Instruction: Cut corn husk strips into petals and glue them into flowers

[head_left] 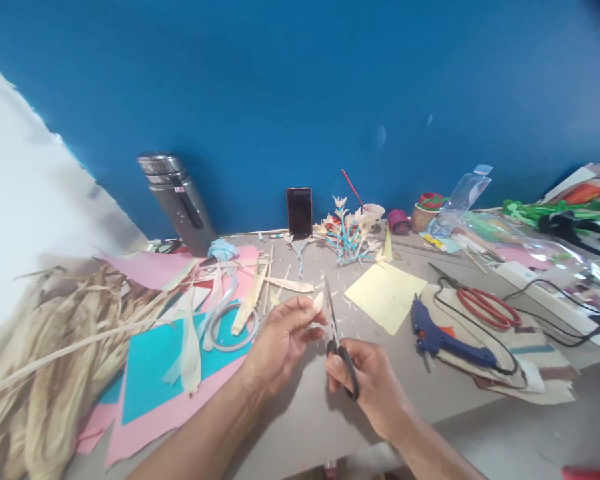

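Between the thumb and fingers of my left hand (285, 340) is a small pale piece of husk (319, 303). My right hand (367, 380) grips black-handled scissors (349, 371), their blades pointing up and away, just right of the husk piece. Behind the hands stands a bunch of blue stems with pale husk flowers (347, 233). A smaller flower with a twisted stem (300, 253) lies to its left. Pale scraps are scattered on the grey table (300, 427) near the blades.
Dried husks (55, 373), blue paper (150, 373) and a tape roll (215, 337) lie left, below a flask (180, 200). A phone (299, 210) leans at the wall. Rightward are yellow paper (386, 293), a blue glue gun (445, 343), red-handled scissors (487, 307) and a power strip (545, 293).
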A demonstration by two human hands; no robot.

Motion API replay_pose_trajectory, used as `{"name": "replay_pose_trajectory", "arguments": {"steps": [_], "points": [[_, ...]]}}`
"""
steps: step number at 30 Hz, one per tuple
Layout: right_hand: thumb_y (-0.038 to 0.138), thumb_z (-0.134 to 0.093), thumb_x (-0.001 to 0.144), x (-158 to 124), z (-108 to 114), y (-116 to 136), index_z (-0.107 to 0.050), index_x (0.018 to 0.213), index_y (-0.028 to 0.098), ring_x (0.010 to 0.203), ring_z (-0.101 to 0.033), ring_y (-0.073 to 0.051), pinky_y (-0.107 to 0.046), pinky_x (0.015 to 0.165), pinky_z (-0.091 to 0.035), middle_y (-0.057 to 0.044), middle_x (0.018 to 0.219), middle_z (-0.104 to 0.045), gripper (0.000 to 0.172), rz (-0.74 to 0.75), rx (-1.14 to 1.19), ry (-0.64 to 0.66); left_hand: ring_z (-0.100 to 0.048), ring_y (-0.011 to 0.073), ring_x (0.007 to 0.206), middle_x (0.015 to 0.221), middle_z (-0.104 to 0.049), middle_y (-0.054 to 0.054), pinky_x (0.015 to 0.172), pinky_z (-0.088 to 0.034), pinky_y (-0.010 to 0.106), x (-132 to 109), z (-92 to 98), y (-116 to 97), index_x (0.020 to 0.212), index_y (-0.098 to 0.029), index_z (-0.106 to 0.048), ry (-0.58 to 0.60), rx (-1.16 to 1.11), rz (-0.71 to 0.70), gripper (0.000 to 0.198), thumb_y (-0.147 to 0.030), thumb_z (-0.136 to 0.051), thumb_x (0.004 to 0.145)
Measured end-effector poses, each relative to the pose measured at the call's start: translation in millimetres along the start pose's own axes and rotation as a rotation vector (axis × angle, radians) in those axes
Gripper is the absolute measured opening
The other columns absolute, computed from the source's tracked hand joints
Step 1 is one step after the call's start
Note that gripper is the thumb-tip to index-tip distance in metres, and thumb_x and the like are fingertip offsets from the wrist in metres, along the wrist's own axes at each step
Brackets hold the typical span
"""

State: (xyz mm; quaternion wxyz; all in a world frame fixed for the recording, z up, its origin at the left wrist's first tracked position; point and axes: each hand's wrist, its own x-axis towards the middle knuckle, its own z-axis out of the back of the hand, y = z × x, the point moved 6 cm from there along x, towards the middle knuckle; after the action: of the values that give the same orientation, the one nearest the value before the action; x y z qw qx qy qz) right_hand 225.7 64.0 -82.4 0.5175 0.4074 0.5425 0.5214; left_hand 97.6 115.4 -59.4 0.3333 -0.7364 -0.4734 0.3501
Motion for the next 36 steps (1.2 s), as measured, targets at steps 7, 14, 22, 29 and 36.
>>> {"name": "replay_pose_trajectory", "arguments": {"steps": [7, 14, 22, 29, 36], "points": [[0.054, -0.071, 0.074, 10.0, 66.8, 13.5, -0.053, 0.060, 0.020, 0.053, -0.041, -0.012, -0.025, 0.050, -0.028, 0.002, 0.055, -0.051, 0.042, -0.019, -0.531, -0.238, -0.059, 0.0132, 0.070, 0.072, -0.063, 0.003, 0.065, -0.049, 0.025, 2.7, 3.1, 4.0, 0.074, -0.015, -0.064, -0.053, -0.012, 0.031, 0.016, -0.022, -0.078, 0.071], [0.051, -0.071, 0.076, 15.3, 76.3, 14.3, -0.059, 0.077, 0.022, 0.064, -0.061, -0.020, -0.027, 0.053, -0.027, -0.004, 0.069, -0.068, 0.032, -0.108, -1.094, -0.262, -0.058, 0.0110, 0.062, 0.068, -0.062, 0.001, 0.057, -0.048, 0.022, 6.3, 1.4, 14.2, 0.076, -0.014, -0.064, -0.029, -0.032, 0.066, 0.025, -0.021, -0.085, 0.064], [0.049, -0.069, 0.080, 22.1, 75.1, 16.5, -0.067, 0.094, 0.016, 0.085, -0.070, -0.030, -0.029, 0.061, -0.035, -0.016, 0.100, -0.072, 0.036, -0.117, -1.215, -0.302, -0.060, 0.0126, 0.063, 0.070, -0.064, 0.002, 0.056, -0.048, 0.024, 4.8, -2.1, 17.3, 0.078, -0.015, -0.063, 0.005, -0.013, 0.133, 0.027, -0.017, -0.085, 0.061], [0.045, -0.078, 0.069, 35.9, 83.2, 9.2, -0.069, 0.085, 0.014, 0.081, -0.069, -0.029, -0.027, 0.056, -0.037, -0.015, 0.084, -0.074, 0.036, -0.188, -1.053, -0.172, -0.059, 0.0125, 0.063, 0.068, -0.064, 0.002, 0.056, -0.047, 0.023, 5.9, -3.0, 21.9, 0.076, -0.015, -0.063, 0.087, 0.022, 0.167, 0.022, -0.015, -0.079, 0.063], [0.030, -0.070, 0.075, 33.4, 93.2, -1.6, -0.064, 0.089, 0.017, 0.050, -0.063, -0.015, -0.021, 0.047, -0.035, 0.001, 0.055, -0.067, 0.020, -0.213, -0.866, -0.078, -0.056, 0.0103, 0.056, 0.062, -0.062, 0.000, 0.054, -0.046, 0.022, 10.8, -0.1, 18.3, 0.076, -0.015, -0.061, 0.070, 0.064, 0.168, 0.022, -0.015, -0.079, 0.062]]}}
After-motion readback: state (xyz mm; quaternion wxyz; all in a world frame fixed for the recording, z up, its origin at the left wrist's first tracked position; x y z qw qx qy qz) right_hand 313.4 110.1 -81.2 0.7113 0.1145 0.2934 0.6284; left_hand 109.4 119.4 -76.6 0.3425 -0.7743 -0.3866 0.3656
